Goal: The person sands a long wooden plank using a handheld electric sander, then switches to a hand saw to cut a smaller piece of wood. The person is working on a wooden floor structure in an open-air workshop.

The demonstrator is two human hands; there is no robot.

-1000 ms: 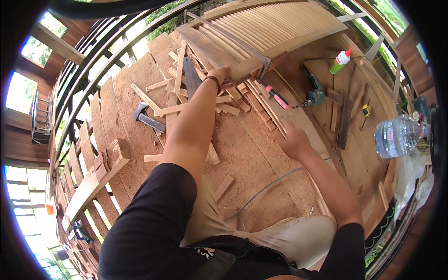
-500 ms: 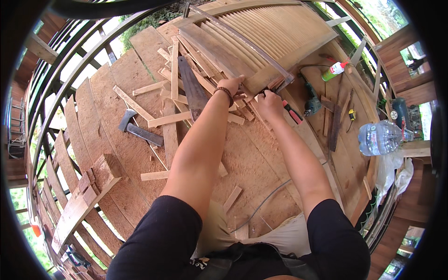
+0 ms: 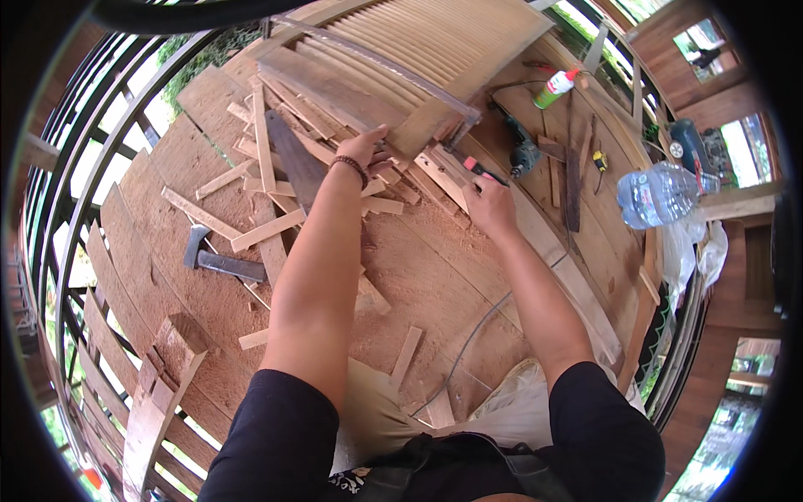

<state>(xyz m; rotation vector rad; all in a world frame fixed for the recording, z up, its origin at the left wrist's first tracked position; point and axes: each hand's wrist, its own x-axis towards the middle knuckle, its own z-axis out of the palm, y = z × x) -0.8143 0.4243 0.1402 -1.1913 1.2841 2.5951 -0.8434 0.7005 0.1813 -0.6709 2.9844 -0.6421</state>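
A louvred wooden shutter lies at the top, with a long metal bar clamp across it. My left hand, with a beaded bracelet at the wrist, is closed on the shutter's near edge, thumb above and fingers below. My right hand is closed at a red-and-black tool on the boards, right of the shutter's near corner. The tool's kind is unclear, as the fingers partly cover it. A handsaw lies left of my left forearm among wood strips.
A hammer-like tool lies left on the sawdust-covered boards. At the right are a power drill, a glue bottle, a yellow-and-black tool and a large water bottle. A grey cable runs past my right forearm.
My right hand has left the clamp's end and moved to the red-and-black tool. My left hand stays at the shutter's edge. The whole view has shifted, moving things left and partly upward.
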